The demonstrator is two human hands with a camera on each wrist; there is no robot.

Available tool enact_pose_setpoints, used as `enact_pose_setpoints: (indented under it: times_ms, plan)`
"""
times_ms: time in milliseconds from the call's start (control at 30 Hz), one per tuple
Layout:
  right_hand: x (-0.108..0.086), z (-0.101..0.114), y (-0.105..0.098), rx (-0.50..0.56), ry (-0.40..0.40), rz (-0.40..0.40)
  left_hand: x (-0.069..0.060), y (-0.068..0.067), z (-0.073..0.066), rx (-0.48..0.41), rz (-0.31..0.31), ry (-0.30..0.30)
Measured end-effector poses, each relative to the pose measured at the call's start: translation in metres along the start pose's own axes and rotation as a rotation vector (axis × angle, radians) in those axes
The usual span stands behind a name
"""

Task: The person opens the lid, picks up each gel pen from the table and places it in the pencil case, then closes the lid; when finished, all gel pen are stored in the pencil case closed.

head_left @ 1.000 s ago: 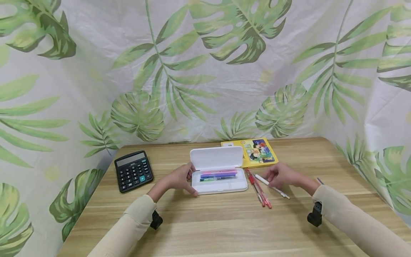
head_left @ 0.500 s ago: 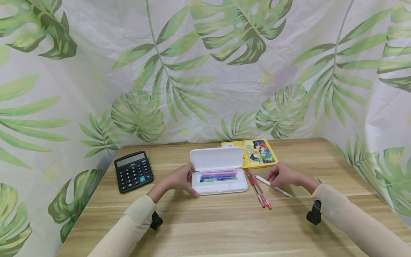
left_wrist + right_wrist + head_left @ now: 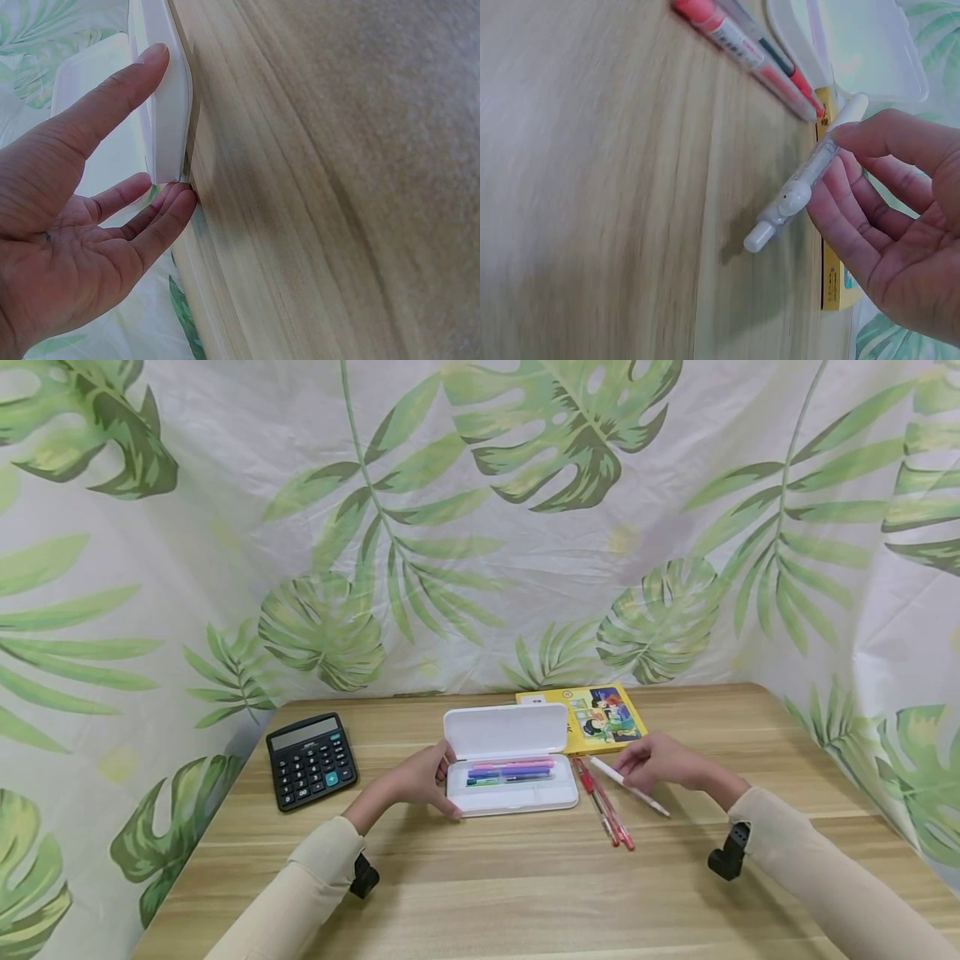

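At far left on a wood-grained table [image 3: 480, 893], we see a black desk calculator [image 3: 312, 760] with one teal key. To its right, a person's left hand [image 3: 416, 778], below a cream sleeve, holds the left end of an open white plastic pencil case [image 3: 487, 802], thumb along the near wall, fingers at the corner. Inside the case we find slim pink, purple and green pens [image 3: 517, 770] lying lengthwise; its lid stands raised at the back. Behind the lid, and partly covered by it, lies a yellow book [image 3: 573, 745] with a cartoon cover. Just right of the case, two clear-barrelled red pens [image 3: 588, 781] lie aslant. Beside them, the right hand [image 3: 663, 766] pinches a slender white pen [image 3: 606, 769] between thumb and fingers. Judging by the shadow in the right wrist view, we believe the pen is off the table, though its far end is hard to read.
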State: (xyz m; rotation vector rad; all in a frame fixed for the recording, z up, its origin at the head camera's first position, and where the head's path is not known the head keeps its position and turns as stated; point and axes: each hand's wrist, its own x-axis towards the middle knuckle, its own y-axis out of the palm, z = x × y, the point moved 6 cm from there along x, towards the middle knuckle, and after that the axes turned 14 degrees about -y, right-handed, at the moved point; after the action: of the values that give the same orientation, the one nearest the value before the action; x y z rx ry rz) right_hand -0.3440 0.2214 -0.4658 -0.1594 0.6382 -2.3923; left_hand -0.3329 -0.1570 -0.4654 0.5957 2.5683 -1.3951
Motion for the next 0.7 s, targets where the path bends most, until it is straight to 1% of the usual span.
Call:
enact_pose_setpoints:
  times_ms: [133, 233, 400, 433, 700]
  plan:
    - [0.006, 0.003, 0.003, 0.032, -0.028, -0.003, -0.001, -0.001, 0.0, 0.002, 0.0, -0.006]
    - [0.013, 0.008, 0.005, 0.035, -0.058, -0.013, 0.0, -0.001, 0.0, -0.001, 0.001, -0.015]
    - [0.025, 0.02, 0.011, 0.033, -0.101, -0.025, 0.001, -0.001, 0.0, -0.003, 0.002, -0.018]
    - [0.027, 0.022, 0.012, 0.035, -0.099, -0.029, 0.001, -0.001, 0.0, -0.002, 0.001, -0.019]
    - [0.05, 0.042, 0.026, 0.061, -0.171, -0.024, 0.0, -0.001, 0.0, 0.002, 0.0, -0.027]
